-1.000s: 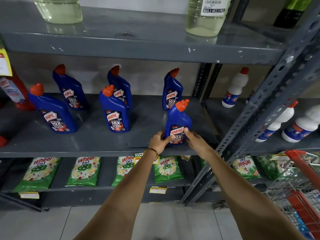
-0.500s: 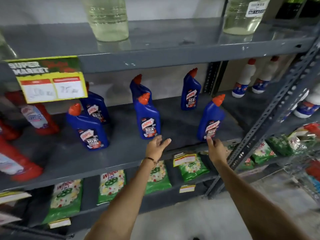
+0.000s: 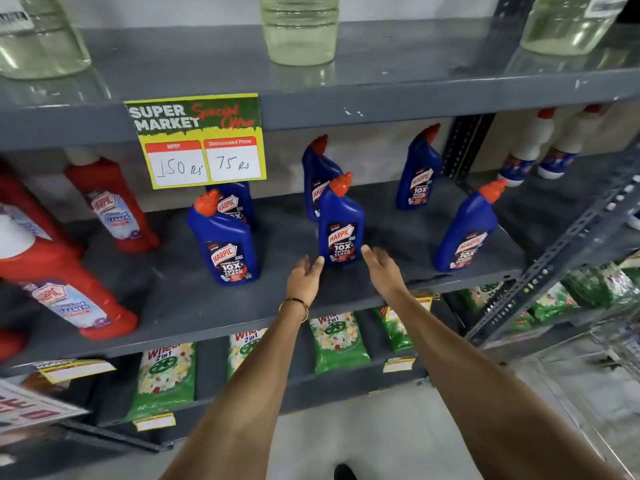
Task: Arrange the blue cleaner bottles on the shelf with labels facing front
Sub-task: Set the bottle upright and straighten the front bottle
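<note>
Several blue cleaner bottles with orange caps stand on the grey middle shelf, labels toward me. The front middle bottle stands between my hands. My left hand is open just left of its base, and my right hand is open just right of it; neither hand grips the bottle. Another front bottle stands to the left and one to the right. Behind them stand three more: one at back right, one partly hidden behind the middle bottle, and one under the price sign.
Red cleaner bottles fill the shelf's left side. A yellow price sign hangs from the upper shelf, which carries clear bottles. White bottles stand in the right bay behind a slanted steel post. Green detergent packs lie below.
Both hands let go of the right front bottle and shifted left to either side of the middle front bottle. The view swung left, bringing the price sign and red bottles in.
</note>
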Demonstrator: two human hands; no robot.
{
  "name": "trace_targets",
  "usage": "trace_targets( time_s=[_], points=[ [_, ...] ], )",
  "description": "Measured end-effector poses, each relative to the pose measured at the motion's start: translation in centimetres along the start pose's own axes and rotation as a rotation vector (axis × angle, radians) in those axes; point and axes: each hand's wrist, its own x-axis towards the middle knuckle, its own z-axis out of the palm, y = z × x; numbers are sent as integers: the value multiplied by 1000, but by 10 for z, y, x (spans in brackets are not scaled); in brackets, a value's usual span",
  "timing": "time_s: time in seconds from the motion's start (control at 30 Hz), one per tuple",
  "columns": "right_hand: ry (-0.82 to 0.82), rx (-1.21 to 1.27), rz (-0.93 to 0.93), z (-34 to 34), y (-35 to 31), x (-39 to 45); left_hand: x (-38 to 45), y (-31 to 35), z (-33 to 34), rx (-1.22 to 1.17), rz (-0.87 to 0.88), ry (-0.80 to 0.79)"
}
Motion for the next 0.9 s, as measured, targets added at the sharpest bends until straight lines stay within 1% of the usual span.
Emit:
trace_targets(
  time_s=[0.1, 0.23, 0.43, 0.63, 0.9],
  points=[
    [-50, 78, 31, 6, -9, 14, 8, 3, 3, -64, -23, -4],
    [-124, 92, 65, 6, -12, 31, 19, 7, 12, -122, -30, -3],
    [-249, 142, 41, 5, -12, 48, 28, 12, 25, -186, 71, -7],
    [-293, 99, 24, 1, -10, 51, 23, 14, 30, -183, 55, 49],
    [-286, 39, 43, -10, 5, 20, -11, 6, 28, -135, 57, 29]
  ],
)
